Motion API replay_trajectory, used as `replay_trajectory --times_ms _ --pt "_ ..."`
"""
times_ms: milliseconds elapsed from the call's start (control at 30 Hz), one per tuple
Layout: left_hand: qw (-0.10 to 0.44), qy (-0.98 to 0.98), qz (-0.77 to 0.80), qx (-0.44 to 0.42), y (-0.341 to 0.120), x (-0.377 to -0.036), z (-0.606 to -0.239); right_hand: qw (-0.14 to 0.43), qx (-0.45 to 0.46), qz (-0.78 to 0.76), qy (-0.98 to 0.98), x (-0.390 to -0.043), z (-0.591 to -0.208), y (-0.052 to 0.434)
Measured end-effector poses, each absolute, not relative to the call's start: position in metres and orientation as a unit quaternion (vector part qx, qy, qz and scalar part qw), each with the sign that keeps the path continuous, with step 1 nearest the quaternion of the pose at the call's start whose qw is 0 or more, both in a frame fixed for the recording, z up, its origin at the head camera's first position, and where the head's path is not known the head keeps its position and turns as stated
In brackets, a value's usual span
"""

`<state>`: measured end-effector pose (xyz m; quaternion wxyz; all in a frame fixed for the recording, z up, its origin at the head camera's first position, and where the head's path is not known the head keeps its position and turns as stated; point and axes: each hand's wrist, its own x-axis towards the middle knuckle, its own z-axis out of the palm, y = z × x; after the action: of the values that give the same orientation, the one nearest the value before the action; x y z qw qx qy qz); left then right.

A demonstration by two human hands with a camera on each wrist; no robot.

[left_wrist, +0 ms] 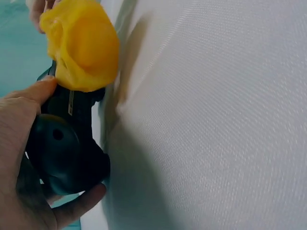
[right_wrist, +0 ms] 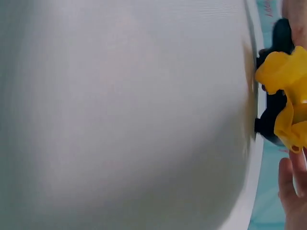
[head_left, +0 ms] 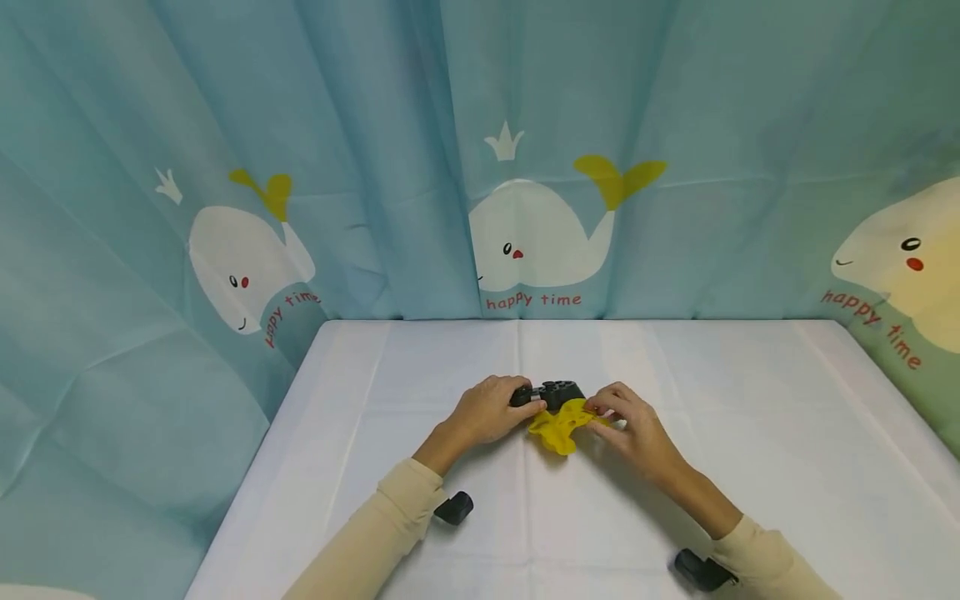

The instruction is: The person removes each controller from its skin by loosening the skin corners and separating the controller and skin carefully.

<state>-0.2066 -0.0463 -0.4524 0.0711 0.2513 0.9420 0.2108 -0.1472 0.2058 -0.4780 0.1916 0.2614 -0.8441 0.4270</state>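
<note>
Nearest us are two cream sleeves (head_left: 375,533), one on each forearm, and at each wrist a small black camera mount (head_left: 454,507). Beyond them we count two hands, one black gamepad and one crumpled yellow skin. The left hand (head_left: 487,410) curls around the left grip of the gamepad (head_left: 551,392), thumb on top and fingers under it, as the left wrist view shows plainly. The right hand (head_left: 626,421) pinches the skin (head_left: 561,423) between thumb and fingertips at the gamepad's right end. The skin lies bunched against the near edge of the gamepad, partly over it, and its lower part touches the desk. Gamepad and skin sit at the middle of the desk (head_left: 750,433), well away from its edges.

The desk is covered by one white cloth with fold creases. Behind and to both sides hangs a light blue curtain (head_left: 375,125) printed with white whales, small crowns and the words "happy time"; we count three whales.
</note>
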Motion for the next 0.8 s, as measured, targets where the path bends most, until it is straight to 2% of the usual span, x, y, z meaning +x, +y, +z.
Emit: replay_trajectory --times_ms 200,367,533,667,733,800 --pt "0.07 0.936 0.21 0.272 -0.052 -0.206 -0.458 0.122 0.219 0.491 -0.835 -0.152 -0.477 0.208" --pt "0.055 0.931 0.207 0.295 -0.055 -0.205 -0.462 0.04 0.181 0.525 -0.831 -0.161 -0.477 0.213" --pt "0.052 0.931 0.205 0.296 -0.053 -0.205 -0.461 -0.005 0.163 0.546 -0.822 -0.17 -0.477 0.218" --pt "0.062 0.937 0.192 0.287 -0.052 -0.206 -0.458 0.006 0.167 0.511 -0.843 -0.165 -0.476 0.218" --pt "0.064 0.939 0.188 0.282 -0.053 -0.207 -0.457 0.048 0.186 0.471 -0.861 -0.158 -0.476 0.216" --pt "0.065 0.94 0.189 0.277 -0.053 -0.208 -0.455 0.115 0.219 0.411 -0.877 -0.152 -0.474 0.212"
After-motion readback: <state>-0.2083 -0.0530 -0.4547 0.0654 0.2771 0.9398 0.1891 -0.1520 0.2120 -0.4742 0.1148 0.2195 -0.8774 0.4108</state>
